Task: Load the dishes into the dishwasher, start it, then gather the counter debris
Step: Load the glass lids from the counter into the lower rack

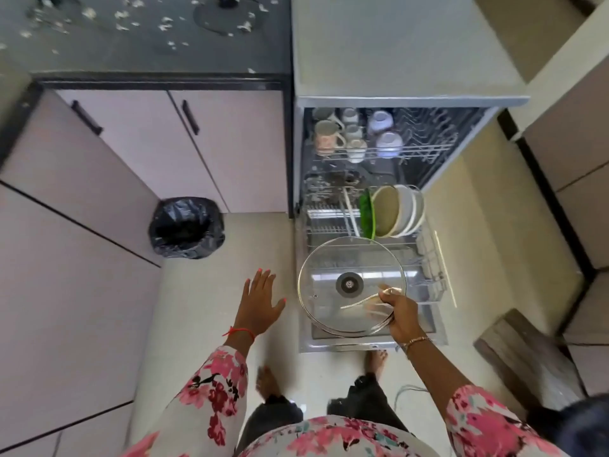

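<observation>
Dishwasher [389,209] stands open at the 1 o'clock side of the view, its door [372,338] folded down flat toward the person's feet and the lower rack [425,258] drawn out over it. Bare floor [204,258] lies open at 9 o'clock of the door edge, running to a black-lined bin [186,227] against the cabinet fronts at 11 o'clock. On the door's 3 o'clock side a narrower strip of floor runs along to a wooden block near the wall.

A glass lid [351,286] hangs over the front of the lower rack, tilted, underside toward the camera. The right hand [400,316] grips its rim at the lid's 4 o'clock, the fingers [390,293] curled closed over the metal edge. The left hand [260,303] is spread wide and holds nothing, at 9 o'clock of the lid, just clear of its rim.

At the back of the lower rack, bowls [400,211] stand on edge beside a green plate [366,214]. Mugs [329,136] fill the left of the upper rack [425,140]; its right half is bare wire.

Scraps of debris [125,18] are scattered on the dark desk [138,61] at 11 o'clock.
</observation>
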